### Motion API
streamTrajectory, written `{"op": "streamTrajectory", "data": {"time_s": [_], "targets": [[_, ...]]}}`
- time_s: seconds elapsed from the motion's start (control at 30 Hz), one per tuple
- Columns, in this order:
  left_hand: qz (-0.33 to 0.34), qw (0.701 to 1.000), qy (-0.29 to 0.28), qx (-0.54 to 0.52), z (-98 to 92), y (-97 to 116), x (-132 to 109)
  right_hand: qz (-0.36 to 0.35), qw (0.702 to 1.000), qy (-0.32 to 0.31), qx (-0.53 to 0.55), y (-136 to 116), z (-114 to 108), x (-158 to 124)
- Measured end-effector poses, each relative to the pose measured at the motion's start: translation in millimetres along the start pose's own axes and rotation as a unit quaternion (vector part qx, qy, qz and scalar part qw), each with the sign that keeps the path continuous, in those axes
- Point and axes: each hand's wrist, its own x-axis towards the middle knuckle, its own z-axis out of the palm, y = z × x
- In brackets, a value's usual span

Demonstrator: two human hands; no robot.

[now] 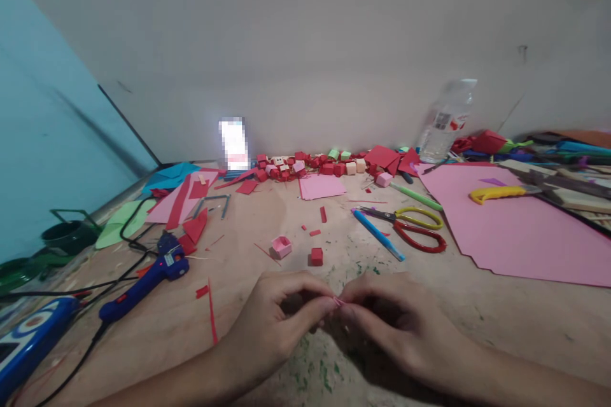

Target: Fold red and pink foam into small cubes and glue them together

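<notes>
two sets of fingertips meet over the near middle of the table [501,324], and between them is a small pink paper piece [338,301]. the left fingers [324,306] and the right fingers [352,306] are pressed together on it from both sides, thumb against forefinger on each side. only a thin pink edge of the piece shows. this visible part runs about left to right, from one pinch to the other, and it is held just above the table surface. its full shape is hidden by the fingers, so i cannot tell where its ends point.

the left hand [274,321] is curled, knuckles up, with the wrist low and the forearm coming in from the lower left. the right hand [394,324] mirrors it, back of the hand upward, forearm coming from the lower right. both hands are close to each other and touch only at the fingertips.

just beyond the hands stand a small red cube [316,256] and, beside it to the left, a pink open box [281,246]. a blue glue gun [143,280] lies well to the left with its cable. to the right, beyond the hands, lie a blue pen [378,235] and scissors [415,226] with one yellow and one red handle. further right is a large pink sheet [515,229] with a yellow cutter [501,193] on it. a row of small cubes [310,166] lies along the wall, and a plastic bottle [446,121] stands at the right end of it.
</notes>
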Motion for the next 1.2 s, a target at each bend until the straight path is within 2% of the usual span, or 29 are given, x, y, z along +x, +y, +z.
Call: {"op": "streamTrajectory", "data": {"time_s": [0.27, 0.37, 0.53, 0.67, 0.8, 0.97, 1.1, 1.2], "targets": [[0.022, 0.998, -0.007, 0.053, 1.6, 5.9, -2.9, -0.025, 1.000, 0.003, -0.012, 0.8, 2.7, -1.8], [0.043, 0.997, 0.006, 0.070, 2.3, 4.6, -2.7, -0.026, 1.000, 0.008, -0.012, -1.0, 3.9, -0.6], [0.112, 0.984, 0.058, 0.124, 3.6, -2.6, -5.3, -0.024, 0.999, 0.035, -0.028, -2.1, 5.2, 0.6], [0.178, 0.970, 0.048, 0.161, 2.4, -5.4, -7.0, -0.038, 0.998, 0.047, -0.025, 1.1, 5.4, 0.0], [0.215, 0.962, 0.025, 0.163, -0.5, -3.5, -7.6, -0.052, 0.996, 0.063, -0.021, 3.3, 4.9, 0.4], [0.172, 0.975, 0.016, 0.141, -1.5, -5.2, -5.7, -0.013, 0.999, 0.044, -0.013, 2.2, 3.8, 1.1], [0.124, 0.984, 0.026, 0.122, -1.8, -9.0, -3.9, -0.036, 0.998, 0.029, -0.047, 2.3, 4.9, -1.5], [0.128, 0.985, 0.025, 0.116, -2.6, -9.2, -3.8, -0.049, 0.997, 0.021, -0.058, 3.5, 5.2, -2.6]]}}
